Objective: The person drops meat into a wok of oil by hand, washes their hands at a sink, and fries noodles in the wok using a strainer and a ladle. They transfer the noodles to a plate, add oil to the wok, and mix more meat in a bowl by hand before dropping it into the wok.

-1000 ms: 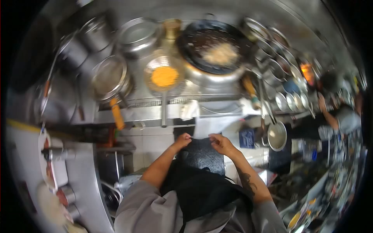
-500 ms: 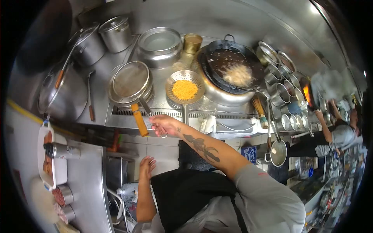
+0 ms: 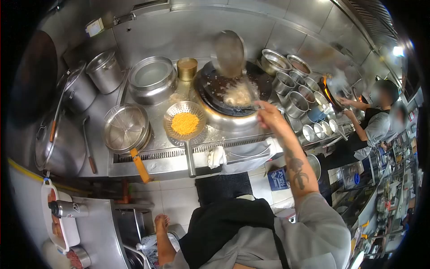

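My right hand (image 3: 271,117) is closed around the handle of a round mesh strainer (image 3: 228,54), blurred by motion. The strainer's bowl is raised above the back of a black wok (image 3: 212,92). Pale, bubbling food (image 3: 239,94) fries in dark oil inside the wok. My left hand (image 3: 162,220) hangs low beside my body, empty, its fingers loosely bent and apart. Left of the wok, a perforated ladle (image 3: 175,117) holds yellow strips (image 3: 184,123), its handle jutting over the counter edge. Another strainer with a wooden handle (image 3: 139,166) rests on a round vessel farther left.
A wide metal pot (image 3: 152,80) of liquid and a brass-coloured tin (image 3: 187,69) stand behind the ladle. Several metal containers (image 3: 295,104) line the right side. Two co-workers (image 3: 380,112) stand at the right, near flames (image 3: 328,92). A side counter (image 3: 101,224) is at lower left.
My right hand has moved right and taken the mesh strainer from the stack at left to above the wok. My left hand stays low. The view has shifted.
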A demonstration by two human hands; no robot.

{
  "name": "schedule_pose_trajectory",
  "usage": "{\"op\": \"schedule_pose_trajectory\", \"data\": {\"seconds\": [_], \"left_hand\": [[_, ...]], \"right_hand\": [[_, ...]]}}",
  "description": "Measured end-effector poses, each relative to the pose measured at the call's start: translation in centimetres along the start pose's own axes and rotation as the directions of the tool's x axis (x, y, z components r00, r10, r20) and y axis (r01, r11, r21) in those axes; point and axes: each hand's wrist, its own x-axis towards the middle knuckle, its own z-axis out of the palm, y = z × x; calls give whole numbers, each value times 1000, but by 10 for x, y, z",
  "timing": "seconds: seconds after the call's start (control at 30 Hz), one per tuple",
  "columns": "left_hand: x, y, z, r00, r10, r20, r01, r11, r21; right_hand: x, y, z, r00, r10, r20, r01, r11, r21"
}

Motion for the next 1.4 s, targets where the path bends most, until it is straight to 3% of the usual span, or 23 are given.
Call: {"op": "schedule_pose_trajectory", "data": {"seconds": [0.07,0.13,0.17,0.2,0.33,0.4,0.47,0.57,0.6,0.7,0.77,0.8,0.83,0.87,0.9,1.1,1.2,1.3,1.4], "left_hand": [[-9,-13,3,1000,-17,-7,17,1000,-6],[-10,-38,0,998,-55,-3,55,998,-44],[6,-64,-5,996,-85,7,85,993,-79],[13,-76,-2,993,-114,19,115,987,-114],[-52,-78,32,994,-103,-28,106,991,88],[-69,-85,50,994,-95,-56,100,990,97],[-86,-98,58,992,-94,-89,103,989,104],[-94,-121,60,981,-141,-136,158,980,124],[-92,-129,57,975,-164,-151,185,974,133],[-97,-144,41,978,-152,-144,173,975,142],[-103,-156,23,996,-38,-79,62,946,318],[-104,-163,11,990,132,43,-132,803,581],[-105,-169,-4,914,337,225,-366,446,817],[-104,-173,-15,784,458,420,-493,46,869],[-106,-175,-23,670,501,547,-503,-236,832],[-104,-147,-24,787,357,504,-427,-274,862],[-72,-150,-27,720,527,451,-436,-163,885],[-56,-135,-22,846,450,287,-414,213,885],[-45,-119,-14,970,238,55,-211,702,680]], "right_hand": [[11,29,-61,986,-51,-158,-14,924,-382],[18,37,-94,965,-152,-214,10,836,-549],[19,34,-105,954,-76,-291,-108,816,-568],[26,43,-117,950,-118,-289,-73,815,-575],[80,121,-153,941,-211,-266,18,814,-581],[96,128,-153,957,-130,-259,-7,881,-472],[104,125,-138,970,50,-236,-110,962,-249],[108,108,-117,965,214,-153,-223,974,-42],[107,106,-108,954,226,-195,-219,974,58],[118,117,-94,962,252,-106,-224,948,227],[123,118,-85,961,272,-46,-244,915,321],[125,117,-80,960,280,-15,-256,895,367],[126,115,-75,955,297,4,-274,877,395],[127,113,-71,950,311,21,-290,858,424],[127,110,-67,945,326,36,-306,838,452],[119,110,-41,916,378,134,-398,817,418],[104,106,-36,914,329,238,-404,800,445],[86,93,-31,913,332,237,-406,790,459],[74,90,-33,907,312,282,-413,786,461]]}}
